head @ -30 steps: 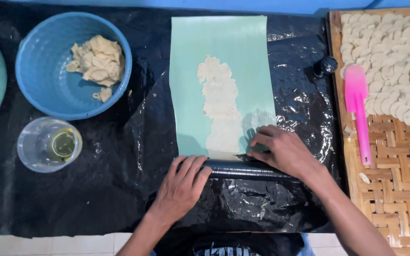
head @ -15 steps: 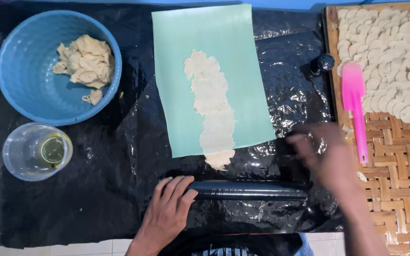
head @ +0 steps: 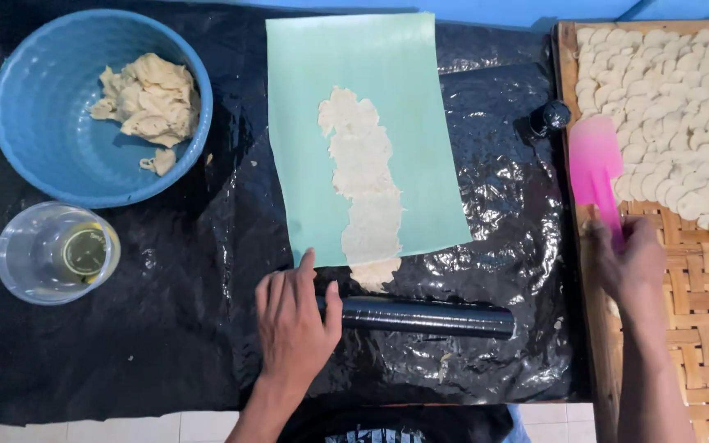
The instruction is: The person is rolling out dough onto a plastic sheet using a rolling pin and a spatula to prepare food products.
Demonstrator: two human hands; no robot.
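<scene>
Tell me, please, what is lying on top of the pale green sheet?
A long, thin strip of flattened dough lies along the green sheet, its near end overhanging the edge. Whatever lies beneath the sheet is covered.

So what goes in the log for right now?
left hand: on black rolling pin | right hand: gripping pink spatula | dough strip: flat on green sheet

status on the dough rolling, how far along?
Done: a flat dough strip lies on the green sheet, and cut pieces fill the woven tray. In hand: left hand on the black roller, right hand on the pink scraper. Left: dough lump in the blue bowl.
</scene>
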